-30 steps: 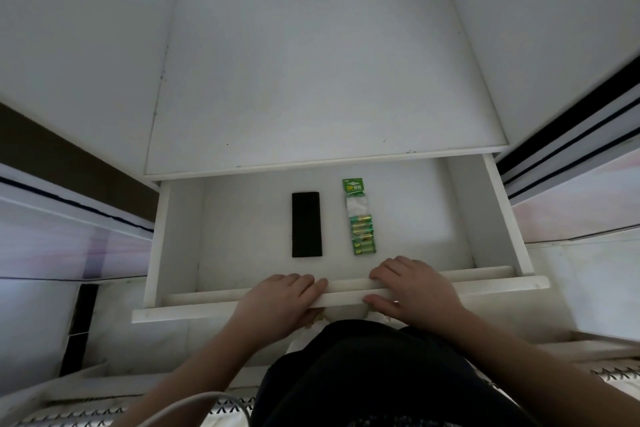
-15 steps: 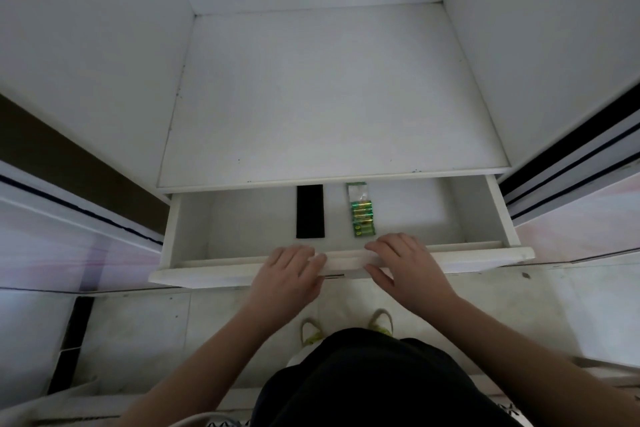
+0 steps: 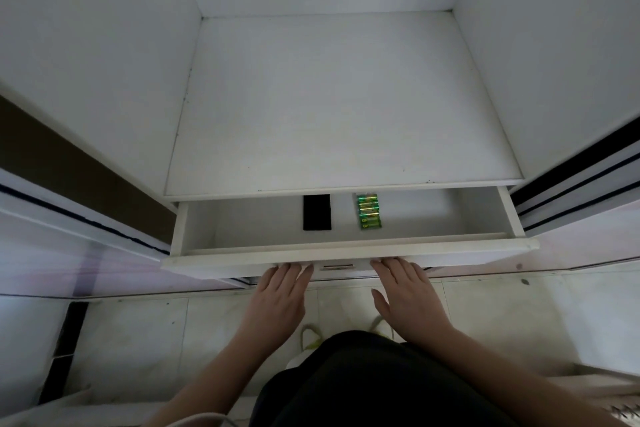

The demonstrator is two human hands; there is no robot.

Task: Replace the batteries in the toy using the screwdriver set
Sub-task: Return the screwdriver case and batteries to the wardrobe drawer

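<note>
A white drawer point(image 3: 346, 251) stands partly pulled out of a white cupboard. Inside it lie a flat black case point(image 3: 317, 212) and, to its right, a green pack of batteries point(image 3: 369, 211); the far ends of both are hidden under the shelf edge. My left hand point(image 3: 280, 291) and my right hand point(image 3: 405, 288) press with straight fingers against the drawer's front panel, one on each side of a small metal handle point(image 3: 337, 267). Neither hand holds anything. No toy is in view.
A bare white shelf point(image 3: 329, 107) sits above the drawer between the cupboard's side walls. Sliding door tracks run at the left point(image 3: 86, 218) and right point(image 3: 571, 191). Pale floor tiles point(image 3: 138, 333) lie below, with my slippers point(image 3: 311, 340) near my dark clothing.
The drawer has slid inward, so less of the black case and battery pack shows. Both hands have come off the drawer's top rim and now press on its front face.
</note>
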